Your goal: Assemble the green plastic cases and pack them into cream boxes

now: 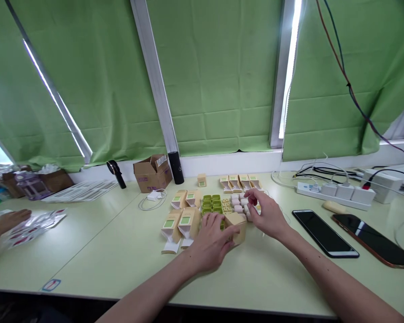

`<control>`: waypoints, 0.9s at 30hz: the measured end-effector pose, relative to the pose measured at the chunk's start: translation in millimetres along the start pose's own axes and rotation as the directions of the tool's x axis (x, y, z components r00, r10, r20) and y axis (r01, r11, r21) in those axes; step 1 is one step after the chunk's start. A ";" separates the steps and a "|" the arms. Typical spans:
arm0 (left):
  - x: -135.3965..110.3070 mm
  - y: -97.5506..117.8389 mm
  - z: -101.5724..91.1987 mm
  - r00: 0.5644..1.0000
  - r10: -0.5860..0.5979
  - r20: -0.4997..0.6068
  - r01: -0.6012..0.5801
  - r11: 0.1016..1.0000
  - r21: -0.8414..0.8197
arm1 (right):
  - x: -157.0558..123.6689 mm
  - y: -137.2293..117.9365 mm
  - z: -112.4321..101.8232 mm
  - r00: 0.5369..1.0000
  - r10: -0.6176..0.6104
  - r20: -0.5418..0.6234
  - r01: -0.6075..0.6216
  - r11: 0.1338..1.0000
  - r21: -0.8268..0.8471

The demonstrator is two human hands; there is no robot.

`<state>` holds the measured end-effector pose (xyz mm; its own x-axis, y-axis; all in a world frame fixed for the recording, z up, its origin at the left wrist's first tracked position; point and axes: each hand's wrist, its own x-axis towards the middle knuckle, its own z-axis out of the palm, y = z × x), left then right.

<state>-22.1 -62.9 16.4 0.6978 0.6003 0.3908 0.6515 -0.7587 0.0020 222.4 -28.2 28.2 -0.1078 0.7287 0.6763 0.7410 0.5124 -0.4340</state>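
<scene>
My left hand (pixel 212 240) is wrapped round a small tan cardboard box (pixel 237 225) standing on the pale green table (pixel 121 251). My right hand (pixel 264 211) hovers just right of it, fingers curled over a cluster of small white pieces (pixel 237 202); whether it grips one I cannot make out. Between them lie green blocks (pixel 212 204). Tan boxes with green labels (pixel 182 220), flaps open, lie to the left of my left hand, and a row of similar boxes (pixel 240 181) stands further back.
Two phones (pixel 325 233) lie at the right, behind them a power strip (pixel 333 193) with chargers and cables. A brown carton (pixel 152 172), a black cylinder (pixel 176 167) and a white charger (pixel 154 195) sit at the back. Another person's hand (pixel 6 222) rests on packets at far left.
</scene>
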 end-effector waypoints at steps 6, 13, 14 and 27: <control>-6.4 0.9 2.5 0.999 0.010 0.044 -0.010 1.000 -0.010 | -5.7 -4.3 4.4 0.984 -0.064 0.168 0.053 0.996 0.069; 8.6 -9.0 -12.9 0.997 -0.070 -0.023 0.063 0.975 -0.213 | -19.1 -1.9 -0.9 0.952 -0.158 0.262 0.129 0.984 0.126; 12.7 -11.4 -16.4 0.997 -0.073 -0.009 0.069 0.970 -0.234 | -19.9 -2.4 -2.8 0.942 -0.181 0.282 0.150 0.980 0.130; 10.8 -27.7 1.7 0.977 -0.163 -0.140 0.082 0.886 -0.455 | -24.8 3.1 8.8 0.958 -0.146 0.247 0.162 0.986 -0.046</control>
<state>-32.0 -34.9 19.0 0.5338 0.6740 0.5106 0.4992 -0.7386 0.4531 221.6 -40.6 4.8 -0.3757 0.7354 0.5640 0.7432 0.6026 -0.2906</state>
